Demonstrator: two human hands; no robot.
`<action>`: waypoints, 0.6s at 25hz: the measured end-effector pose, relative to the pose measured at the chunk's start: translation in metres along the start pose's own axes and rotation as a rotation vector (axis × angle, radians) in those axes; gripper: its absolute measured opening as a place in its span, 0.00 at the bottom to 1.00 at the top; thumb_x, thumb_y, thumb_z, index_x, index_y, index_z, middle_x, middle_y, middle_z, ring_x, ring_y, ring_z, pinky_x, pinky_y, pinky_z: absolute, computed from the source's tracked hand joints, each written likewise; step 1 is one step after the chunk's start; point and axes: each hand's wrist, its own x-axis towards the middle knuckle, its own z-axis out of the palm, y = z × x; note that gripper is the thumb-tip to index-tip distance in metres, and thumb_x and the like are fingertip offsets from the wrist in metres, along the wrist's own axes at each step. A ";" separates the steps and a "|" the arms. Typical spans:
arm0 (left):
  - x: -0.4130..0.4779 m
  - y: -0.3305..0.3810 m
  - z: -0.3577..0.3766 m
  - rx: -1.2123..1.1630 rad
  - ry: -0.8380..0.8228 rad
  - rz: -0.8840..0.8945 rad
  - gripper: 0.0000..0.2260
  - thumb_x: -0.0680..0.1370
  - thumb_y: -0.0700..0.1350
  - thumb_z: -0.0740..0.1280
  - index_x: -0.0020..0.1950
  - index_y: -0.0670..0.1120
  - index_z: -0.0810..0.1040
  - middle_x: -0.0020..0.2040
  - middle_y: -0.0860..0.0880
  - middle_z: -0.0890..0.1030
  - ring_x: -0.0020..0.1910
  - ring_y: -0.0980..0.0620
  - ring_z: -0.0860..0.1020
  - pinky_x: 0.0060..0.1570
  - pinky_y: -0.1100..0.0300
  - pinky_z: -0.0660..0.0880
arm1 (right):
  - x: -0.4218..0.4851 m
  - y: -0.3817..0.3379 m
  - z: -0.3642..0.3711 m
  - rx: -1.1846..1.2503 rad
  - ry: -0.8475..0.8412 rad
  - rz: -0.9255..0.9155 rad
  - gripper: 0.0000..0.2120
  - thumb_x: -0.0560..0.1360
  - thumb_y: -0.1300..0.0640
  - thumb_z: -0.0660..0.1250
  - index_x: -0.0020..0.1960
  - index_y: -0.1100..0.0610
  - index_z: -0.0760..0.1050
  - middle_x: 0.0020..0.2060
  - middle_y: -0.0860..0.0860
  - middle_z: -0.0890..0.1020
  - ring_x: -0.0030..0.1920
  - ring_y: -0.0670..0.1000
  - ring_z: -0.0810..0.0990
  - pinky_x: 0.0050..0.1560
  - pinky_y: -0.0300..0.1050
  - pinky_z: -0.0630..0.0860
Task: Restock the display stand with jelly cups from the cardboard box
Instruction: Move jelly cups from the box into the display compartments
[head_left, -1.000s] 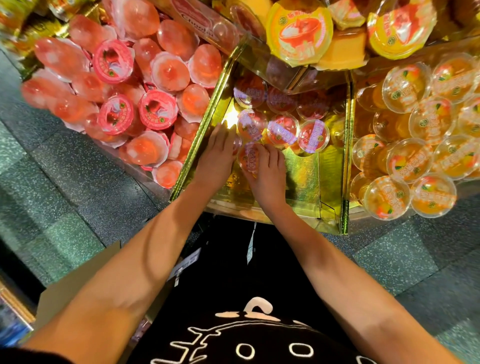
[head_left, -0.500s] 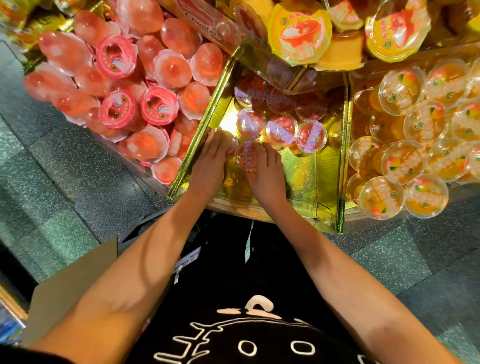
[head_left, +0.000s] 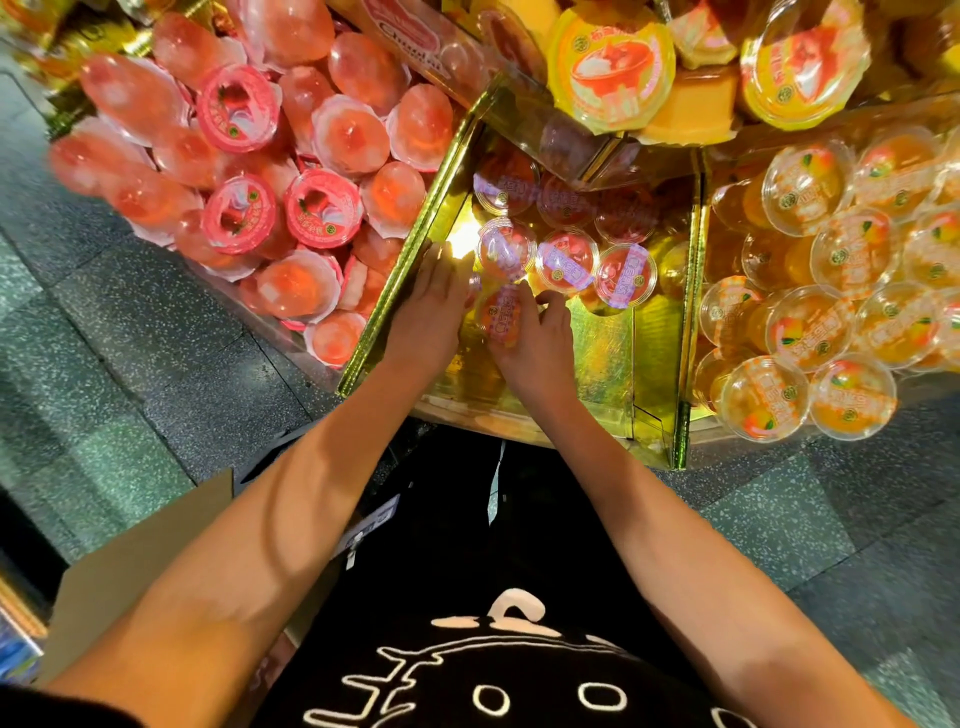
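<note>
Still inside the gold display compartment, the right hand now curls its fingers round a red jelly cup at the compartment's front left, where half a second ago they lay flatter over it. The left hand stays straight-fingered against the compartment's left wall, gripping nothing. The cardboard box lies below and left of the compartment.

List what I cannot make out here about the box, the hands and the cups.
All in the head view:
- Box: the left arm covers it, so its contents are hidden.
- Cup held by right hand: fingers cover part of it; label too blurred to read.
- Left hand: glare hides its fingertips; whether they touch a cup is unclear.
- Pink cups, far left: motion blur.
</note>
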 end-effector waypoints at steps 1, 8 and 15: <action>0.003 0.001 -0.003 0.005 -0.008 0.000 0.32 0.79 0.33 0.60 0.80 0.44 0.52 0.79 0.39 0.55 0.79 0.40 0.49 0.66 0.44 0.69 | 0.001 0.000 -0.001 -0.005 -0.006 -0.006 0.38 0.70 0.53 0.74 0.75 0.62 0.63 0.63 0.63 0.68 0.63 0.63 0.69 0.61 0.55 0.68; 0.008 0.009 -0.010 -0.003 -0.010 -0.083 0.34 0.75 0.30 0.60 0.80 0.41 0.53 0.76 0.40 0.61 0.77 0.39 0.55 0.57 0.44 0.73 | 0.007 0.001 -0.001 0.041 -0.127 -0.015 0.40 0.70 0.58 0.74 0.76 0.63 0.59 0.70 0.63 0.64 0.62 0.67 0.73 0.58 0.58 0.74; 0.007 0.008 -0.012 -0.021 -0.025 -0.049 0.35 0.72 0.28 0.62 0.78 0.40 0.57 0.75 0.37 0.61 0.75 0.36 0.57 0.52 0.43 0.75 | 0.001 -0.002 0.002 0.131 -0.086 -0.010 0.40 0.70 0.63 0.72 0.77 0.64 0.56 0.64 0.64 0.68 0.58 0.67 0.74 0.54 0.57 0.73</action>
